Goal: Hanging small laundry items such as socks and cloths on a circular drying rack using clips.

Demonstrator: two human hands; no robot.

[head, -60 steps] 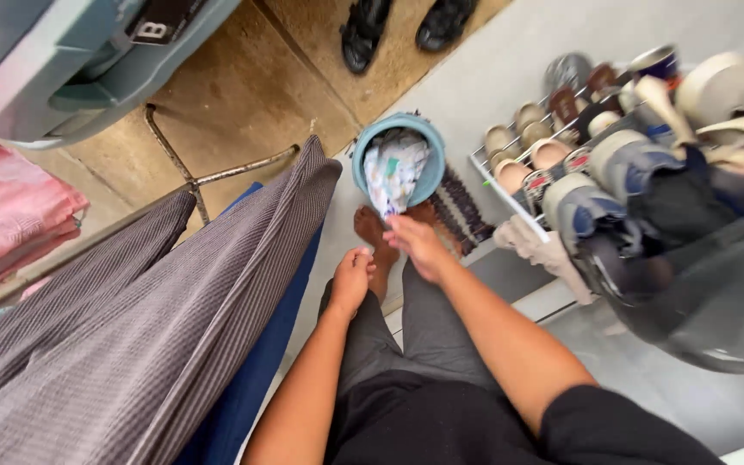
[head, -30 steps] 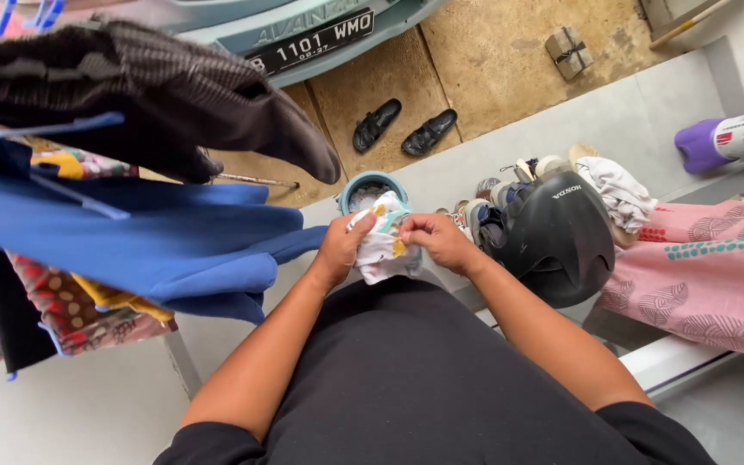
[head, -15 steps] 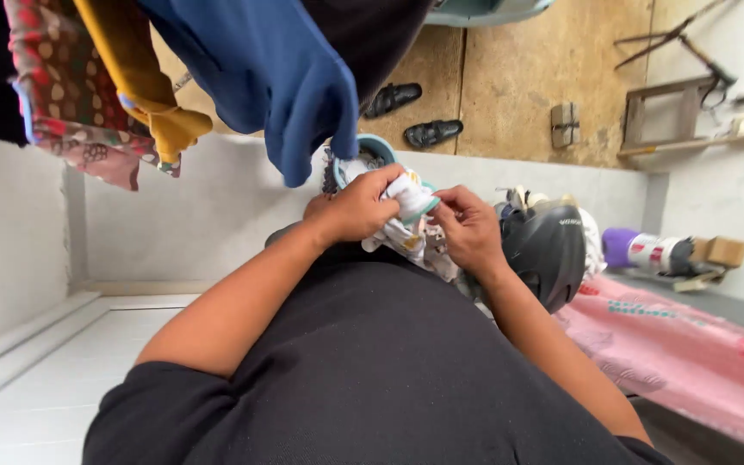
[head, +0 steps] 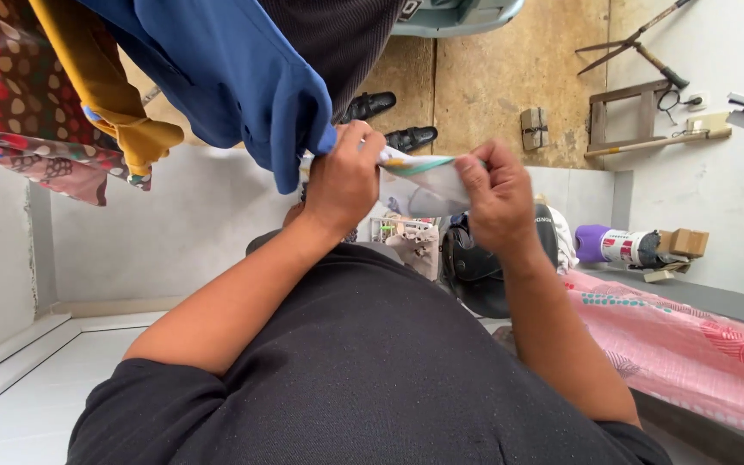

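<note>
A small white printed garment with a teal trim [head: 419, 181] is stretched out between both of my hands in front of my chest. My left hand [head: 346, 176] grips its left edge, right beside the hanging blue sleeve [head: 256, 95]. My right hand [head: 497, 194] pinches its right edge. Most of the cloth hangs down behind my hands.
Hanging at upper left are a blue garment, a yellow one [head: 101, 82] and a red patterned one [head: 19, 95]. A black helmet [head: 475, 267] sits below my right hand. Pink patterned cloth [head: 691, 353] lies at right. Black sandals [head: 389, 120] rest on the brown floor.
Both hands lifted the small garment out of the blue bucket, raised it and pulled it apart so it is spread between them. The view tilted upward.
</note>
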